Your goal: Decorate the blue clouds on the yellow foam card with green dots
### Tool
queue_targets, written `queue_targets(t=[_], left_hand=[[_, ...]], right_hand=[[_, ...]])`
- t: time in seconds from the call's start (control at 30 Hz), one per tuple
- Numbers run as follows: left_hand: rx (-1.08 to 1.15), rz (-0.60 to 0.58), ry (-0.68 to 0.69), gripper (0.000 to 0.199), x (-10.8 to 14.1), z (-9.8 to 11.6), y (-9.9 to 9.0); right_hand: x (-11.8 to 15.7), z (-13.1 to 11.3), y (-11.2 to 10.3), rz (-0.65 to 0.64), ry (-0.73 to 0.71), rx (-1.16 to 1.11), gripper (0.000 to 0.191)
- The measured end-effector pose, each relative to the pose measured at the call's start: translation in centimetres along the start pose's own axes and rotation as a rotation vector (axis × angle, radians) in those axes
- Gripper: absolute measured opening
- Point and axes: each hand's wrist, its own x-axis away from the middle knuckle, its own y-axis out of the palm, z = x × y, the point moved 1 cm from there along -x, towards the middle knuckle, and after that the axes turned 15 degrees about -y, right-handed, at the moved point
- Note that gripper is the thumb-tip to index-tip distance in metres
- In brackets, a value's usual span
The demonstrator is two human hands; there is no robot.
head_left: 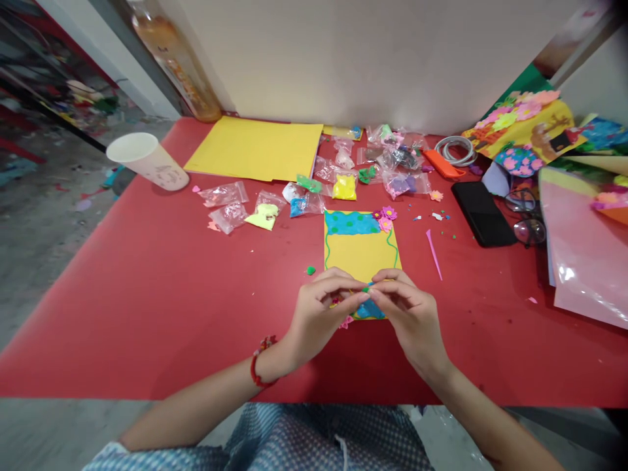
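Between the fingertips of my left hand (pixel 326 304) and my right hand (pixel 409 314) is a small bit of green clay (pixel 366 289). Both hands are closed in a pinch, held over the near part of a yellow card (pixel 360 255). Blue clay with green dots (pixel 350 223) covers the card's far end, and pink and purple clay flowers (pixel 385 218) sit at its far right corner. Wavy green clay lines run down both sides. More blue clay and small flowers show at the near end, partly hidden by my hands. A green clay lump (pixel 311 270) lies left of the card.
Bags of coloured clay (pixel 345 187) spread behind the card, with yellow sheets (pixel 255 149) and a paper cup (pixel 147 160) at the left. A pink pointed tool (pixel 434 255), a black phone (pixel 483 214) and glasses (pixel 527 219) lie to the right.
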Motion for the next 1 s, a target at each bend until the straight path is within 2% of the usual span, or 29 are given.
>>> queue_targets(t=[0.03, 0.33, 0.57, 0.8, 1.0], left_hand=[[-0.019, 0.010, 0.022, 0.001, -0.02, 0.05, -0.06], [-0.086, 0.053, 0.089, 0.012, -0.14, 0.07, -0.07], [-0.080, 0.016, 0.008, 0.020, 0.02, 0.01, -0.18], [-0.052, -0.021, -0.015, 0.019, 0.05, 0.02, -0.14], [-0.013, -0.062, -0.016, 0.012, 0.07, -0.09, 0.16]], right_hand=[[0.09, -0.09, -0.02, -0.001, -0.011, 0.021, 0.012], [0.23, -0.80, -0.37, -0.035, -0.092, 0.092, 0.016], [0.16, -0.63, -0.07, -0.028, -0.141, 0.100, 0.006], [0.12, -0.65, -0.12, -0.002, -0.113, 0.111, 0.009], [0.13, -0.57, 0.15, 0.011, -0.052, 0.016, 0.010]])
